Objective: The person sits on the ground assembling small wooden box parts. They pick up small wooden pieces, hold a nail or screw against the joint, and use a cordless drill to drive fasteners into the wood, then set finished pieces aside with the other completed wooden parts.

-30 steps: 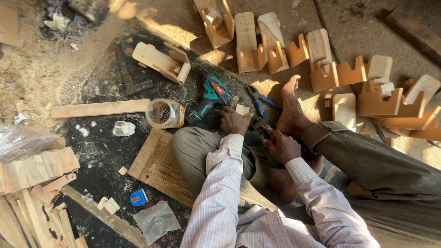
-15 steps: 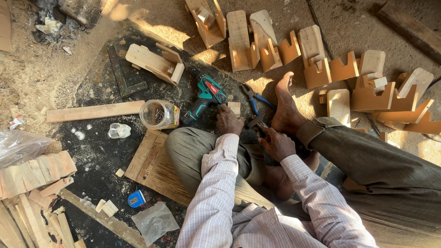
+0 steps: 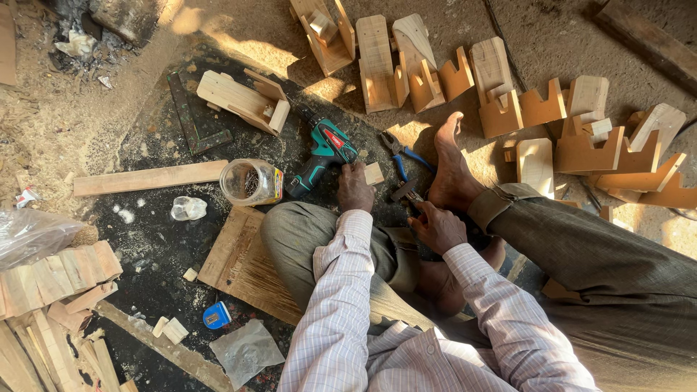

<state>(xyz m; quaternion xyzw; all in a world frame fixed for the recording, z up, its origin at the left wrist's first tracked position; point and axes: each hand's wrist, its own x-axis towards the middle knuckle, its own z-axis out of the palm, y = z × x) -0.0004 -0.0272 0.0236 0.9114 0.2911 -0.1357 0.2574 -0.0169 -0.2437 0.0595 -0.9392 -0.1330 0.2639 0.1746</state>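
A: Noticed any shift over the last second?

B: Hardly any. Found the left hand (image 3: 354, 190) a touch further left in the frame than before, yet just as low at centre, right beside the small wooden block (image 3: 374, 173). Put most of that drift down to a slight turn of the head.

A: And the fingers there?

B: Saw them curled downward, knuckles up, tips hidden at the block's lower edge. Could not tell whether gripping or merely resting against it.

A: The other side?

B: Spotted the right hand (image 3: 438, 226) slightly right of centre, as a second earlier, fingers folded shut around the handle of a small dark tool (image 3: 408, 193). Saw its head poking up and left, close to the bare foot (image 3: 450, 174). Could not tell the kind of tool for certain.

A: Anything else close by?

B: Made out a green cordless drill (image 3: 327, 149) just above the left hand, untouched, and blue-handled pliers (image 3: 406, 156) above the tool. Further left, noted a clear jar (image 3: 250, 181) on its side, and a flat board (image 3: 239, 261) under the bent knee.

A: So, for the work in hand?

B: Judged it paused at the same point: tool held, block on the ground between hand and drill, nothing lifted.
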